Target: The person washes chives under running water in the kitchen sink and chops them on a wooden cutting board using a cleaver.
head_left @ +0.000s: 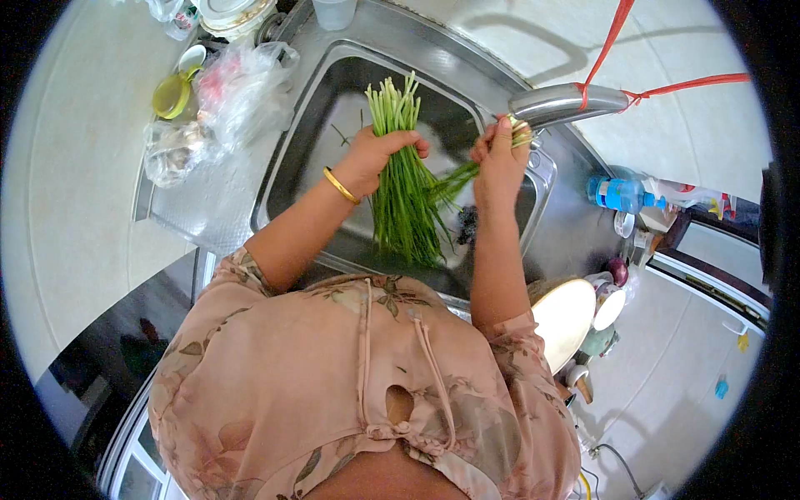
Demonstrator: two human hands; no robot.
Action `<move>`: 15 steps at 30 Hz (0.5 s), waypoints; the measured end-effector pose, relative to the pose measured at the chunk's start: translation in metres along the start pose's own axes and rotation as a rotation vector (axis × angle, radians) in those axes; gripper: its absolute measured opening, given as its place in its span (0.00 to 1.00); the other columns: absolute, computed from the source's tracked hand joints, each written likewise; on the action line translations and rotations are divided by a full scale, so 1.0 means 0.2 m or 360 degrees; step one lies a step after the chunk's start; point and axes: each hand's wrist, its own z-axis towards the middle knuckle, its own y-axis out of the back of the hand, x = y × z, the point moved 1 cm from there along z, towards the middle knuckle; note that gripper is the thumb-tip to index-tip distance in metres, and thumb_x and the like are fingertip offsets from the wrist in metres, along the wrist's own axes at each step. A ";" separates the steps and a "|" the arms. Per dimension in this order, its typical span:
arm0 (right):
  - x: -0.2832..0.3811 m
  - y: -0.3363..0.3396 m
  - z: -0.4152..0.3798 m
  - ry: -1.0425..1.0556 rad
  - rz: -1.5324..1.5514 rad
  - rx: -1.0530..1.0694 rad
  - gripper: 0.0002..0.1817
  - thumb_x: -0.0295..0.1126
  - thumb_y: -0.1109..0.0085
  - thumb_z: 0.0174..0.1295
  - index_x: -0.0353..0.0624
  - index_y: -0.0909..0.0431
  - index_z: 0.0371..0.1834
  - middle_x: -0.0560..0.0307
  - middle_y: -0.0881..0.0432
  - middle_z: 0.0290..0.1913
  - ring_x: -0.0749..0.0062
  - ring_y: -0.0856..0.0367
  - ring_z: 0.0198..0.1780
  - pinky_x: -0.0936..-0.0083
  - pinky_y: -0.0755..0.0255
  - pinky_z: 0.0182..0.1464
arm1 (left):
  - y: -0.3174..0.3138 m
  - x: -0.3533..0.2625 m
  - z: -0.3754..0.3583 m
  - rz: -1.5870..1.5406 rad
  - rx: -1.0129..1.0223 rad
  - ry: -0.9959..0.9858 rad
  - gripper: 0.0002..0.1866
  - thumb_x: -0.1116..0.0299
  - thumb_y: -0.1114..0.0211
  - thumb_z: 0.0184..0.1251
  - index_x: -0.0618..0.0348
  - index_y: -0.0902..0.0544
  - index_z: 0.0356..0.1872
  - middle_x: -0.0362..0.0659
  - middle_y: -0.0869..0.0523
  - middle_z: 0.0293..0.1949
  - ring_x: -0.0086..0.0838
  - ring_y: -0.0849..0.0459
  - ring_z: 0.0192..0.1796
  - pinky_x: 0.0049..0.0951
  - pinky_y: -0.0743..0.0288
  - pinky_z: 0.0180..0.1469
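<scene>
My left hand [372,156] closed around bunch of green chives [405,185], held upright over steel sink [310,117], pale stem ends pointing far, leafy ends near. My right hand [498,155] pinching few loose stalks just under faucet spout [567,102]. Gold bangle [340,186] on left wrist. Clear plastic bags [218,104] on drainboard, far left. Blue-capped bottle [618,194] on counter right of sink. White plate [566,318] near right.

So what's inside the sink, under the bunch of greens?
Inside the sink, a few loose green stems lie on the steel floor and a dark clump sits near the right wall. The bunch of greens and both hands cover the middle.
</scene>
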 end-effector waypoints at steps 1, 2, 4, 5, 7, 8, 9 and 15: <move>0.04 0.03 0.01 0.0263 -0.0510 -0.0036 0.09 0.36 0.46 0.60 0.46 0.33 0.37 0.65 0.33 0.22 0.79 0.35 0.20 0.81 0.39 0.21 | 0.02 -0.01 0.00 -0.0009 0.0019 0.0026 0.10 0.68 0.39 0.57 0.64 0.22 0.36 0.45 0.17 0.31 0.30 0.18 0.34 0.29 0.23 0.38; 0.08 0.05 0.00 0.0525 -0.1021 -0.0073 0.10 0.36 0.43 0.58 0.46 0.31 0.37 0.65 0.32 0.22 0.81 0.34 0.20 0.82 0.39 0.21 | 0.03 -0.02 0.01 -0.0018 0.0038 0.0054 0.10 0.69 0.39 0.57 0.64 0.22 0.36 0.45 0.17 0.31 0.29 0.18 0.33 0.28 0.23 0.37; 0.10 0.08 0.01 0.0646 -0.1411 -0.0062 0.13 0.34 0.35 0.50 0.44 0.25 0.37 0.66 0.30 0.21 0.85 0.35 0.20 0.83 0.41 0.21 | 0.03 -0.04 0.00 0.0027 0.0044 0.0051 0.10 0.69 0.38 0.56 0.64 0.22 0.36 0.45 0.17 0.32 0.28 0.19 0.32 0.27 0.24 0.36; 0.09 0.08 0.01 0.0380 -0.1298 0.0042 0.12 0.34 0.35 0.50 0.44 0.24 0.37 0.67 0.30 0.20 0.85 0.35 0.19 0.84 0.41 0.21 | 0.02 -0.05 -0.01 0.0086 0.0032 0.0018 0.11 0.70 0.37 0.55 0.65 0.22 0.37 0.45 0.17 0.32 0.27 0.19 0.32 0.26 0.24 0.35; 0.08 0.01 -0.03 -0.0148 -0.1049 0.0238 0.12 0.33 0.36 0.50 0.44 0.23 0.36 0.68 0.30 0.19 0.85 0.36 0.18 0.84 0.41 0.21 | -0.01 -0.06 -0.03 0.0209 0.0033 -0.0032 0.12 0.70 0.36 0.54 0.65 0.22 0.38 0.45 0.17 0.32 0.26 0.19 0.32 0.25 0.25 0.34; 0.06 -0.02 -0.04 -0.0290 -0.0843 0.0315 0.11 0.32 0.36 0.50 0.42 0.23 0.36 0.68 0.29 0.19 0.85 0.35 0.18 0.86 0.42 0.21 | -0.03 -0.06 -0.04 0.0274 0.0044 -0.0052 0.13 0.70 0.35 0.53 0.65 0.22 0.39 0.45 0.17 0.33 0.26 0.19 0.32 0.25 0.25 0.34; 0.04 -0.05 -0.06 -0.0344 -0.0739 0.0329 0.11 0.31 0.36 0.50 0.41 0.23 0.36 0.67 0.28 0.20 0.84 0.34 0.18 0.86 0.40 0.21 | -0.04 -0.06 -0.04 0.0339 0.0054 -0.0073 0.14 0.70 0.35 0.53 0.65 0.22 0.40 0.45 0.17 0.33 0.26 0.19 0.32 0.24 0.25 0.34; 0.01 -0.15 -0.09 -0.0522 -0.0334 0.0408 0.09 0.29 0.40 0.54 0.35 0.26 0.34 0.58 0.24 0.29 0.77 0.27 0.23 0.80 0.28 0.25 | -0.06 -0.04 -0.05 0.0290 0.0125 -0.0106 0.15 0.72 0.37 0.54 0.66 0.23 0.42 0.45 0.17 0.34 0.27 0.19 0.34 0.24 0.25 0.34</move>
